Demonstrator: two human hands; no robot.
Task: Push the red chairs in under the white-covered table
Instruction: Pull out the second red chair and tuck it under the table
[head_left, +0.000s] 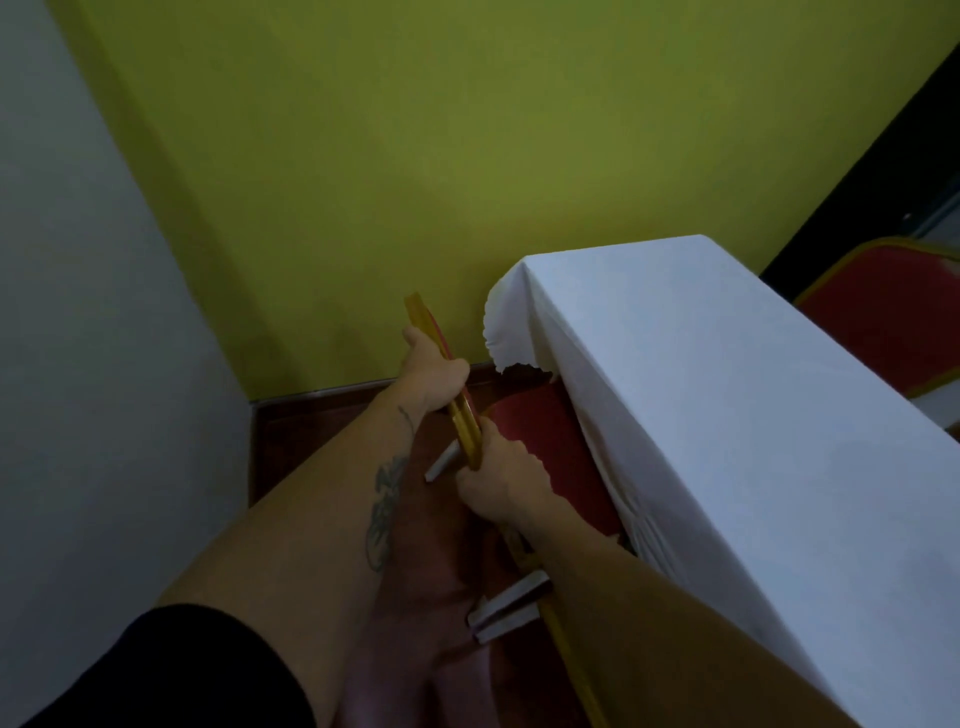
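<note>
A red chair (550, 441) with a gold frame stands at the near side of the white-covered table (727, 395), its red seat partly under the hanging cloth. My left hand (434, 374) grips the top rail of the chair's backrest near its far end. My right hand (501, 488) grips the same gold rail lower down, closer to me. Seen edge-on, the backrest looks like a thin gold strip. A second red chair (883, 322) with gold trim stands on the far side of the table, at the right.
A green wall (415, 156) rises straight ahead and a grey wall (78, 312) closes the left side. The floor (311, 431) is dark red-brown. Pale chair feet (506, 608) show near my right forearm.
</note>
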